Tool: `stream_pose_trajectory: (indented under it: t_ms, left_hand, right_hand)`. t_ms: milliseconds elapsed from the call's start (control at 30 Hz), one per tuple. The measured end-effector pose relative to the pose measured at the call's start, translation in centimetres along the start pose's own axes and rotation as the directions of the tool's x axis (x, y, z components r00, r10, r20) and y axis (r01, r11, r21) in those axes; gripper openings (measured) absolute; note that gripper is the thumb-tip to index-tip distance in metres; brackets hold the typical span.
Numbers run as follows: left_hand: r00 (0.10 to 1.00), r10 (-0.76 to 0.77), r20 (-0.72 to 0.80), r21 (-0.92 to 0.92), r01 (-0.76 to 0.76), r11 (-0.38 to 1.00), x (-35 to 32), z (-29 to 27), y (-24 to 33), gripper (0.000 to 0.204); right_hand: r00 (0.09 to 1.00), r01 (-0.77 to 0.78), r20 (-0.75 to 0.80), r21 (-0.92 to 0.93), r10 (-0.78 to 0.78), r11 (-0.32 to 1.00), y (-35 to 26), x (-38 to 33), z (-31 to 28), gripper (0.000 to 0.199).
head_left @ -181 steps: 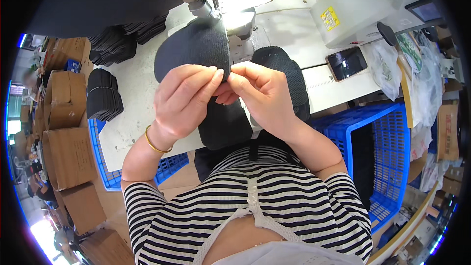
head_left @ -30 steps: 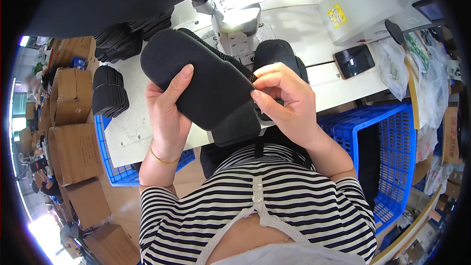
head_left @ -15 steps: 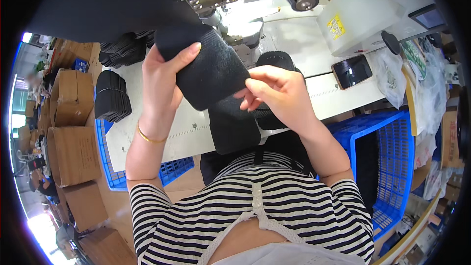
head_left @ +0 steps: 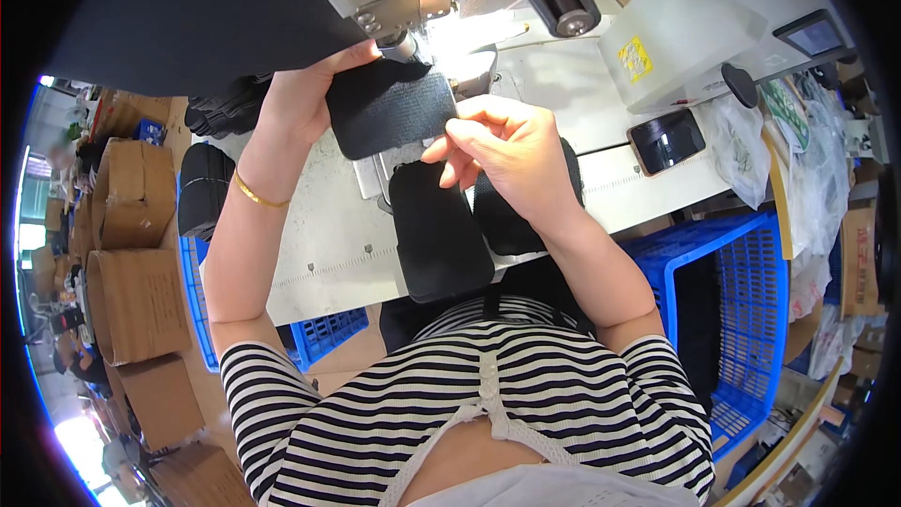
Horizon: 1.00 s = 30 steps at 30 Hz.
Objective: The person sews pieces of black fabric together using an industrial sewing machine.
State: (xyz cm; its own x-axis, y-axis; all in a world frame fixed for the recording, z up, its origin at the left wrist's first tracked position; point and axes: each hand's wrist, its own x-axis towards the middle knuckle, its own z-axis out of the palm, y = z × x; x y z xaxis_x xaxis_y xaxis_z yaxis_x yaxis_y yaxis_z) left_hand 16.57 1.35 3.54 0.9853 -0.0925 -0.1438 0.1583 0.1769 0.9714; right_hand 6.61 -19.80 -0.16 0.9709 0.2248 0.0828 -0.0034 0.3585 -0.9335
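Just below the sewing machine's needle area (head_left: 418, 14), I hold up a black fabric piece (head_left: 389, 117) with rounded corners. My left hand (head_left: 314, 99) grips its left upper side, the thumb along the top edge and part of the hand in shadow. At the right edge, my right hand (head_left: 511, 150) pinches it between thumb and forefinger, the other fingers curled loosely. Under my right hand lies a flat black piece (head_left: 438, 244) that reaches over the table's near edge. Beside it, a second black pile (head_left: 516, 221) is partly hidden by my right wrist.
Bundled black pieces (head_left: 205, 190) lie at the left of the white table (head_left: 324, 268). A phone (head_left: 668, 141) rests on the right, by clear plastic bags (head_left: 739, 155). Blue crates (head_left: 751, 291) stand below the table; cardboard boxes (head_left: 141, 305) are at far left.
Both hands have carried the fabric piece up and away from me, toward the needle area. It looks more tilted, its upper part in shadow. The pieces on the table show more fully.
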Motion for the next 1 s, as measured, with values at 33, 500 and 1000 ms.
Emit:
stream_pose_trajectory:
  t_ms: [33, 500, 1000]
  left_hand:
    - [0.995, 0.099, 0.004, 0.054, -0.099, 0.994, -0.1, -0.1, -0.2, 0.014]
    - [0.094, 0.675, 0.732, 0.474, -0.782, -0.405, -5.3, 1.0, -3.6, 0.044]
    - [0.041, 0.708, 0.705, 0.535, -0.686, -0.494, -4.0, 1.7, -3.8, 0.040]
  right_hand:
    - [0.999, 0.022, -0.035, 0.007, -0.022, 1.000, 0.1, -0.1, 0.4, 0.012]
    - [0.990, 0.047, -0.129, -0.034, -0.051, 0.998, -0.2, -0.4, 1.9, 0.010]
    - [0.985, 0.119, -0.125, -0.019, -0.121, 0.993, 0.2, 0.6, 1.8, 0.014]
